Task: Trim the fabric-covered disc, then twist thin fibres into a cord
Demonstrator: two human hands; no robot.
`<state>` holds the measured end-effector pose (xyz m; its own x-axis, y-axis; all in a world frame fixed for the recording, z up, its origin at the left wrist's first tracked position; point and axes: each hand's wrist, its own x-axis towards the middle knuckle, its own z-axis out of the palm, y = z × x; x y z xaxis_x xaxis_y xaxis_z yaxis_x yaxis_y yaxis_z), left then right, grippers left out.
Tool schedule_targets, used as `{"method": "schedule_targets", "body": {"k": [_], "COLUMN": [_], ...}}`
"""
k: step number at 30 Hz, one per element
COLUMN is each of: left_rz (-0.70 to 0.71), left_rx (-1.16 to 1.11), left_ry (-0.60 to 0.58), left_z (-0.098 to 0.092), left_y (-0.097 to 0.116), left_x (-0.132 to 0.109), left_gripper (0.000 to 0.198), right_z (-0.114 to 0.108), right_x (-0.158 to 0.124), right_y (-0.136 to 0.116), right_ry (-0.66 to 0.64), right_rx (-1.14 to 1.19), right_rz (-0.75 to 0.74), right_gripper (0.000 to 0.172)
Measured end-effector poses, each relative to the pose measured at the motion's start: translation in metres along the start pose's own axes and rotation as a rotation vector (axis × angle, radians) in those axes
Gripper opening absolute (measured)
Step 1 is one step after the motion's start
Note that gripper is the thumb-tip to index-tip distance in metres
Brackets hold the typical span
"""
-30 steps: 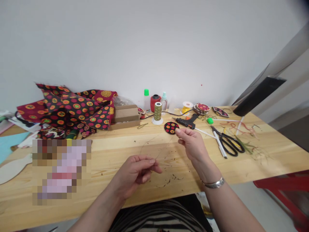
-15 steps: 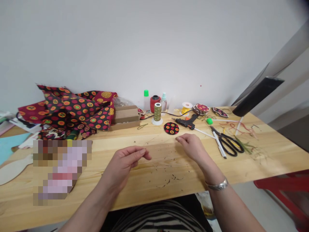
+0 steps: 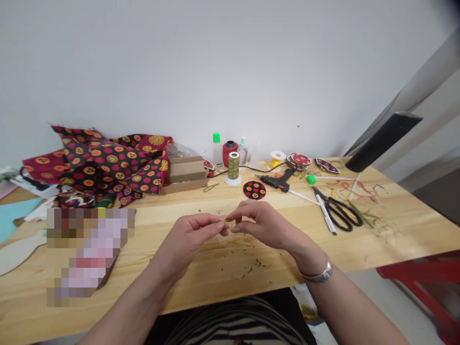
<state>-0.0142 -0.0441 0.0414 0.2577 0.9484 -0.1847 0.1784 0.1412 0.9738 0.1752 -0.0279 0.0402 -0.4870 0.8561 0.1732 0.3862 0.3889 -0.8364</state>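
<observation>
My left hand (image 3: pixel 196 235) is closed in a pinch above the middle of the table, on a thin thread (image 3: pixel 231 224). My right hand (image 3: pixel 260 223) meets it fingertip to fingertip, its index finger and thumb bent around the same thread; most of the strand is too fine to follow. Just beyond the hands lies a round patch of dark patterned fabric (image 3: pixel 254 190). Behind that stands a spool of olive-gold thread (image 3: pixel 234 166). To the patch's right rests a black glue gun (image 3: pixel 280 180) with a white glue stick in it.
Black-handled scissors (image 3: pixel 338 211) and a white pen (image 3: pixel 326 214) lie at the right. A patterned cloth heap (image 3: pixel 108 163) and a cardboard box (image 3: pixel 187 173) fill the back left. A black tube (image 3: pixel 383 143) leans at the far right. Dark scraps dot the table (image 3: pixel 215 278).
My right hand has moved left from beside the fabric patch to my left hand's fingertips. My left hand has stayed almost in place, still pinching.
</observation>
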Motion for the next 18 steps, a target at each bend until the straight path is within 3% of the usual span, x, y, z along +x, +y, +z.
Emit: {"method": "schedule_targets", "body": {"k": [4, 8, 12, 18], "left_rz": [0.024, -0.018, -0.092, -0.207], "left_rx": [-0.066, -0.175, -0.309, -0.546], "left_ry": [0.008, 0.091, 0.093, -0.037], "left_z": [-0.002, -0.005, -0.003, 0.011], "left_y": [-0.002, -0.004, -0.008, -0.012], "left_x": [0.002, 0.008, 0.014, 0.013], "left_gripper": [0.009, 0.009, 0.011, 0.013], "right_z": [-0.001, -0.006, -0.011, -0.002], "right_x": [0.005, 0.005, 0.004, 0.012], "right_y": [0.008, 0.01, 0.009, 0.01], "right_ry": [-0.036, -0.08, -0.137, 0.0], "right_rx": [-0.045, 0.01, 0.28, 0.682], "right_rz": [0.053, 0.15, 0.247, 0.322], "right_gripper": [0.007, 0.008, 0.015, 0.014]}}
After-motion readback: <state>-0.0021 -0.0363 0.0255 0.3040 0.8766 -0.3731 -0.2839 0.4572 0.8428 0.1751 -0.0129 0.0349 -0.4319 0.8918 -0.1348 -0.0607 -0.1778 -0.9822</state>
